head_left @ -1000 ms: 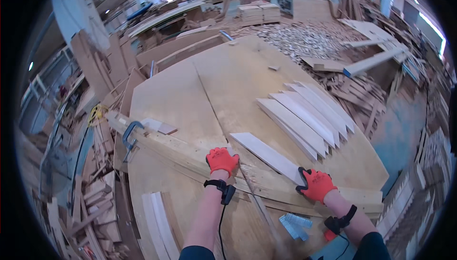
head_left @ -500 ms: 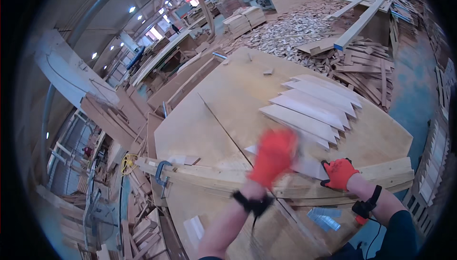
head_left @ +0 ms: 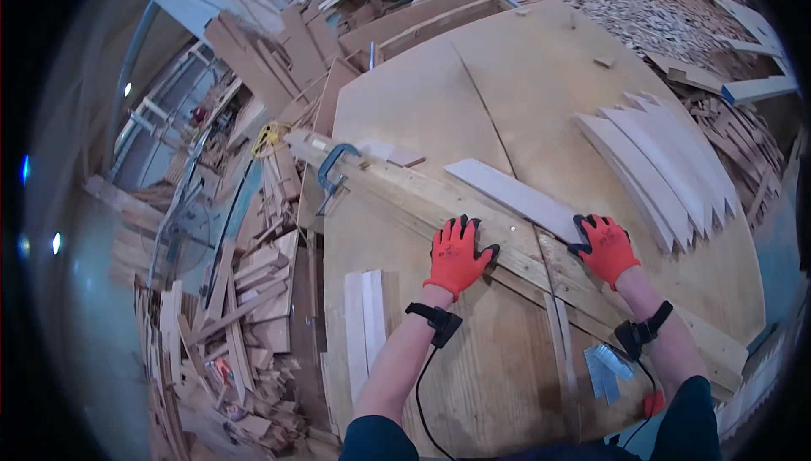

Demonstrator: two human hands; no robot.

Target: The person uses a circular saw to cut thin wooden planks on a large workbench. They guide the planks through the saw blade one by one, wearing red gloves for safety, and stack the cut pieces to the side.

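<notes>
My left hand (head_left: 459, 254), in a red glove with dark fingertips, rests on the near edge of a long wooden beam (head_left: 405, 187) lying across the table. Its fingers point away from me, the thumb spread to the right. A pale flat board (head_left: 507, 195) lies along the beam's far side, crossing a dark slot in the tabletop (head_left: 414, 98). At the board's right end, my right hand (head_left: 606, 248), gloved alike, has its thumb and fingers around the end. Farther right, several pale boards with pointed ends (head_left: 667, 174) lie in an overlapping row.
A blue C-clamp (head_left: 331, 176) grips the beam's left part. Two pale strips (head_left: 365, 326) lie at the table's near left, shiny metal plates (head_left: 606, 370) at the near right. Scrap wood (head_left: 253, 292) is heaped left of the table, with more offcuts (head_left: 642, 13) beyond it.
My left hand, blurred over the board before, now rests on the beam nearer me. More of the pale board is uncovered. The view has turned down and left.
</notes>
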